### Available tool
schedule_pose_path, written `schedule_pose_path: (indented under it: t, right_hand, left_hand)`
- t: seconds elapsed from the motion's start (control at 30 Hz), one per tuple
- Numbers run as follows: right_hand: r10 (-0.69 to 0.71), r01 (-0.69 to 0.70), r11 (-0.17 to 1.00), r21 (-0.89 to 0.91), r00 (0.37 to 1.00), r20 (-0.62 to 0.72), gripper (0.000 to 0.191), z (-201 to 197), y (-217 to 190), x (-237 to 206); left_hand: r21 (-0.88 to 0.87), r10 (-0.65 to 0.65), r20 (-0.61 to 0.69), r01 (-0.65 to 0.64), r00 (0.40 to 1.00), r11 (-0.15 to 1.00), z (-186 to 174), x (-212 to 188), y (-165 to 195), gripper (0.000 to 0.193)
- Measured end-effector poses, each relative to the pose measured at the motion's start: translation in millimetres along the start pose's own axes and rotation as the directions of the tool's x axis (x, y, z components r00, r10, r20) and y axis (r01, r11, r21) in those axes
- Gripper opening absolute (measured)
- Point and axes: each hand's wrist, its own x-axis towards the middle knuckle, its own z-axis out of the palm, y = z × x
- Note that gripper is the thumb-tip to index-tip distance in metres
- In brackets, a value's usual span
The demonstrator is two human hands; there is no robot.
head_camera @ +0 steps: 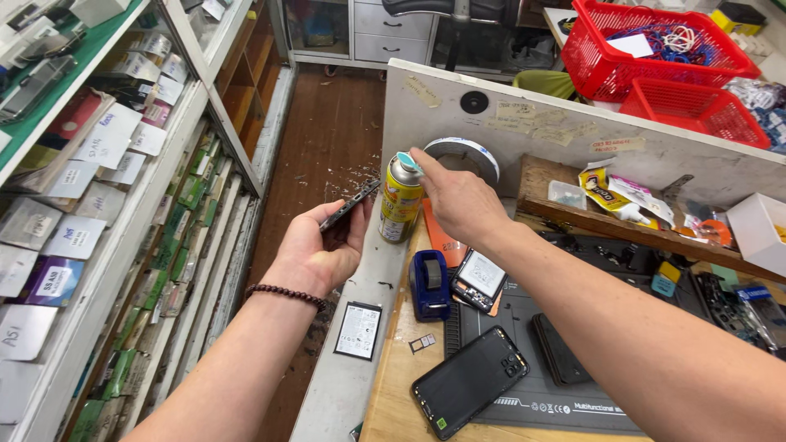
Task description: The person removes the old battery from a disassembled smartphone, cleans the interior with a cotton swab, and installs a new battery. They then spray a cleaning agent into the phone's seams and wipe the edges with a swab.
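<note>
Yellow metal spray can [400,200] stands upright on the pale counter edge [344,385], past a black phone back cover [472,381] on a dark work mat [540,401], one flat battery [358,330] and one blue tape dispenser [429,283]. The right hand [458,200] reaches over from the bench, fingers closed on the can's top. Just beside it, the left hand [319,250], palm up with a bead bracelet at the wrist, grips a thin dark phone frame [348,205] edge-on over the wooden floor. Two red plastic baskets [655,49] sit beyond the white partition [573,139].
</note>
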Motion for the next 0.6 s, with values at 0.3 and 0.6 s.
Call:
schedule_pose_path:
  t: [0.3,0.6]
  right_hand:
    - [-0.415,0.459,0.772,0.441,0.888,-0.199,0.059,-10.5,-50.7,-32.3]
    - [-0.385,0.456,0.817,0.354,0.887,-0.254,0.052,-18.5,-51.4,-26.0]
  left_hand:
    - [-0.039,0.029,0.106,-0.025,0.994,0.999,-0.4,10.1,16.8,0.012]
    - [-0.011,0.034,0.023,-0.034,0.999,0.999,-0.8,1.2,21.7,0.019]
